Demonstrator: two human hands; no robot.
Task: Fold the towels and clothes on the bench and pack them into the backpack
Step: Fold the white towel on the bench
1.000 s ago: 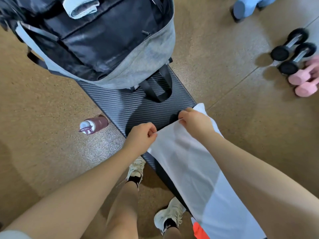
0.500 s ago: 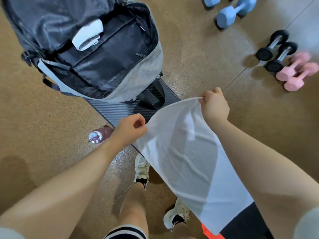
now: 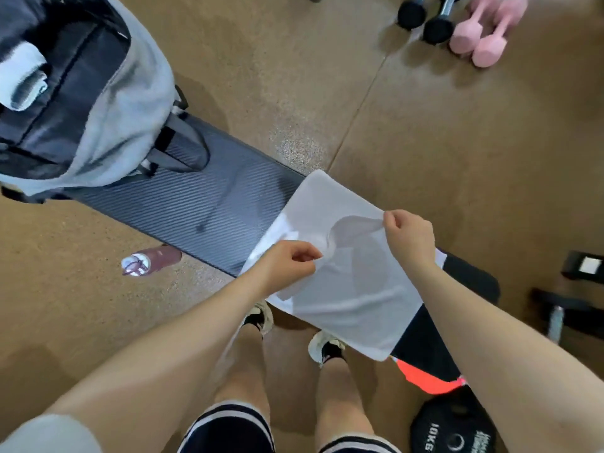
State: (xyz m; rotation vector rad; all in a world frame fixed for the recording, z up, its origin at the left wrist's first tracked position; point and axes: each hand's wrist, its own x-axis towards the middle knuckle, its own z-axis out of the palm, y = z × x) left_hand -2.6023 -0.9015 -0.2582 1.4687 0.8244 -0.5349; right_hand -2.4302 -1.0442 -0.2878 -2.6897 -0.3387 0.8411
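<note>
A white towel (image 3: pixel 353 289) lies across the dark ribbed bench (image 3: pixel 183 201), with its far end doubled back over itself. My left hand (image 3: pixel 287 259) pinches one corner of the folded-back edge, and my right hand (image 3: pixel 408 238) pinches the other. An open grey and black backpack (image 3: pixel 108 103) stands on the bench's far left end, with a rolled pale towel (image 3: pixel 23 76) inside. Black and orange clothes (image 3: pixel 425 358) lie on the bench under and beside the white towel.
A maroon bottle (image 3: pixel 152 259) lies on the floor left of the bench. Black dumbbells (image 3: pixel 425 18) and pink dumbbells (image 3: pixel 480 34) sit at the top right. A black weight plate (image 3: pixel 454 429) lies at the bottom right, dark equipment (image 3: pixel 575 289) at the right edge.
Both hands lifted the towel's far edge off the bench and carried it back toward me, doubling the towel over. The camera view swung right, so the backpack sits further left.
</note>
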